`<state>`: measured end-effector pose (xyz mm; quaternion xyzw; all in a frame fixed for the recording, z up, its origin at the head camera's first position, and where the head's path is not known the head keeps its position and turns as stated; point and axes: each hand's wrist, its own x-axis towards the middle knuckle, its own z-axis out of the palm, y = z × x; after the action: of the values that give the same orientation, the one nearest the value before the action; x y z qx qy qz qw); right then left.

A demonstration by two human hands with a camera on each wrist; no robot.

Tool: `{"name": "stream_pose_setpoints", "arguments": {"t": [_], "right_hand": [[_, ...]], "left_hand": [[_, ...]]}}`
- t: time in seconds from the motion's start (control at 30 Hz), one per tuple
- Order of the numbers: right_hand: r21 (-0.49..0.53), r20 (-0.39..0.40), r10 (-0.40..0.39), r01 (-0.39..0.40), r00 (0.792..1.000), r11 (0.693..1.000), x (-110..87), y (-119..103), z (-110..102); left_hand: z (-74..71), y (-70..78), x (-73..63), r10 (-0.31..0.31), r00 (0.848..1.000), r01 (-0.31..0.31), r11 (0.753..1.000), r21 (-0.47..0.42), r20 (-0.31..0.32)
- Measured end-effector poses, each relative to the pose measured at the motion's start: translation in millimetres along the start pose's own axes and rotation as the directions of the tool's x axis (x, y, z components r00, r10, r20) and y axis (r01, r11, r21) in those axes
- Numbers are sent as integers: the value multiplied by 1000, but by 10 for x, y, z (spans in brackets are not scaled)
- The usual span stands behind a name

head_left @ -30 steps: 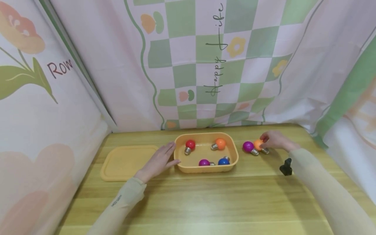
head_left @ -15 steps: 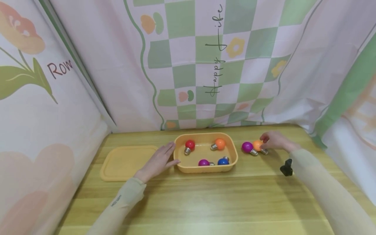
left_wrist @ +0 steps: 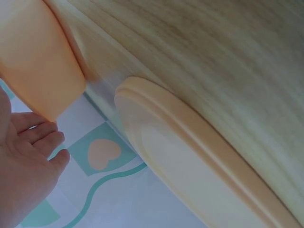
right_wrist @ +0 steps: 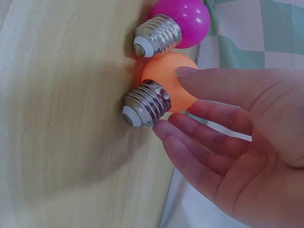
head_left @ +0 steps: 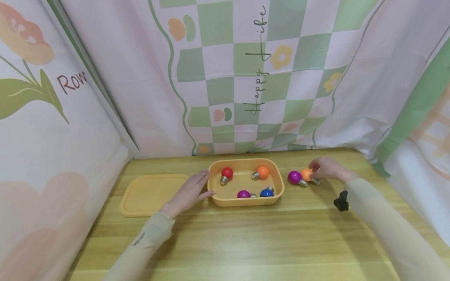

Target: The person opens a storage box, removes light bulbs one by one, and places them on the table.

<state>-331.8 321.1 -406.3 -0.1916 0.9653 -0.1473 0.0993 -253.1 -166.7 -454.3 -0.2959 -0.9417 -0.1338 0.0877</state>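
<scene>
In the head view my left hand [head_left: 188, 194] lies with straight fingers against the left end of a yellow plastic box [head_left: 225, 202]. The left wrist view shows its fingers touching the box wall [left_wrist: 45, 66]. Inside the box lie a red light bulb [head_left: 227, 173], an orange one, a magenta one [head_left: 243, 194] and a blue one [head_left: 266, 193]. My right hand [head_left: 329, 169] pinches another orange light bulb [right_wrist: 173, 92], thumb over its globe and fingers behind. This bulb lies on its side on the table, its silver screw base showing. A purple light bulb [head_left: 294, 177] lies right beside it.
A flat yellow lid [head_left: 151, 195] lies left of the box, partly behind my left hand. A small black object [head_left: 341, 201] shows by my right sleeve. Patterned curtains [head_left: 253, 97] hang behind the wooden table [head_left: 253, 242] and at both sides.
My right hand has shifted slightly left with the orange bulb, and the purple bulb beside it has also slid a little left. My left hand stays at the box.
</scene>
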Motion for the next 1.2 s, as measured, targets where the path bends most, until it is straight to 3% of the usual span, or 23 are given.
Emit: {"name": "stream_pose_setpoints", "arguments": {"t": [0.7, 0.97, 1.2], "right_hand": [[43, 0, 12, -12, 1000, 999, -26, -28, -75], [-21, -51, -68, 67, 996, 998, 4, -328, -206], [23, -53, -136, 137, 989, 990, 125, -657, -261]], "left_hand": [[17, -15, 8, 0, 1000, 0, 1000, -10, 0], [13, -7, 4, 1, 1000, -1, 1000, -3, 4], [33, -23, 8, 16, 1000, -15, 1000, 22, -21]]}}
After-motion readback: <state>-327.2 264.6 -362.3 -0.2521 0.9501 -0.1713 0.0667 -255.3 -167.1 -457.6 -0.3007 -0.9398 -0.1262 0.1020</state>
